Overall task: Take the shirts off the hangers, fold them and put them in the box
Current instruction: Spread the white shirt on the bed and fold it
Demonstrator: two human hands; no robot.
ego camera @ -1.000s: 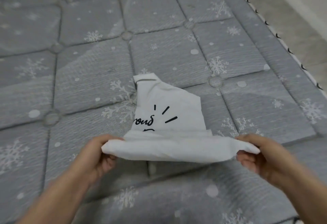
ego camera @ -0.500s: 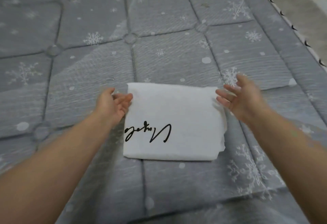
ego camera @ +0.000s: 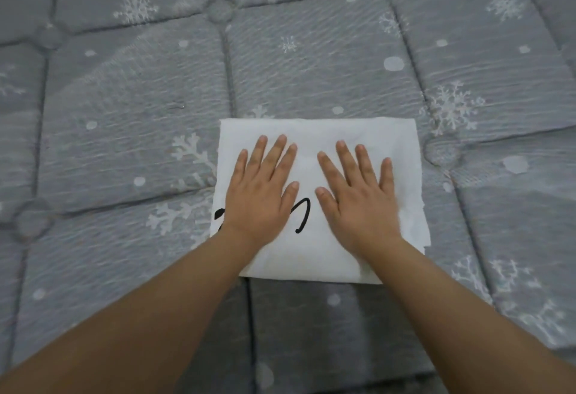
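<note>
A white shirt (ego camera: 314, 132) with black script lettering lies folded into a flat rectangle on the grey mattress. My left hand (ego camera: 261, 194) presses flat on its left half, fingers straight and spread. My right hand (ego camera: 358, 197) presses flat on its right half in the same way. The two hands lie side by side, thumbs nearly touching, and cover most of the lettering. No hanger and no box is in view.
The grey quilted mattress (ego camera: 140, 97) with white snowflake print fills the whole view, with stitched seams and tufted buttons around the shirt.
A second ago both hands held the shirt's near edge lifted. They folded it over into a rectangle, let go at its sides, and now press flat on top of it.
</note>
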